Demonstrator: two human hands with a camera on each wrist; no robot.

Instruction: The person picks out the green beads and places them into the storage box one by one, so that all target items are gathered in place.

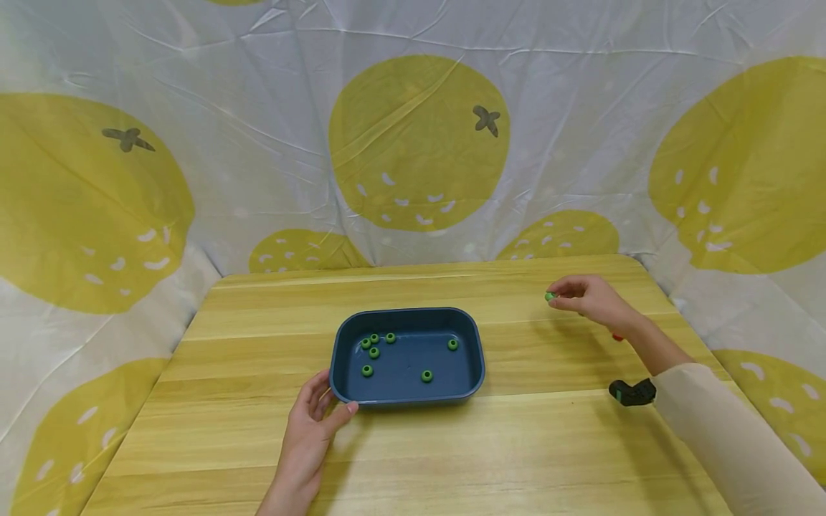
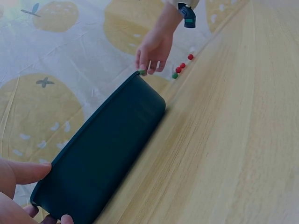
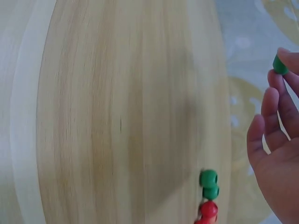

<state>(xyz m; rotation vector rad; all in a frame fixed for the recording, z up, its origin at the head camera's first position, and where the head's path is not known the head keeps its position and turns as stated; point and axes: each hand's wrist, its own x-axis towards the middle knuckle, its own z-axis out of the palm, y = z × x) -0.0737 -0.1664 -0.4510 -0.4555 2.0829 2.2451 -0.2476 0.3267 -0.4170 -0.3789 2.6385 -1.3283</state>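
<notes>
A dark blue tray (image 1: pixel 408 401) stands mid-table with several green beads (image 1: pixel 426 375) scattered inside it. My left hand (image 1: pixel 311 430) holds the tray by its near left corner, thumb on the rim and fingers against the side. Above the table to the right of the tray, my right hand (image 1: pixel 596 301) pinches one green bead (image 3: pixel 280 65) between thumb and fingertip. Below that hand, in the right wrist view, two green beads (image 3: pixel 209 178) lie in a line with red beads (image 3: pixel 209 208). The head view hides most of this line behind the hand and forearm.
The wooden table (image 1: pixel 516 459) has its far edge against a hanging cloth (image 1: pixel 277 129) printed with yellow fruit. A black device (image 1: pixel 632 393) sits at the right wrist, beside the light sleeve (image 1: pixel 729 430).
</notes>
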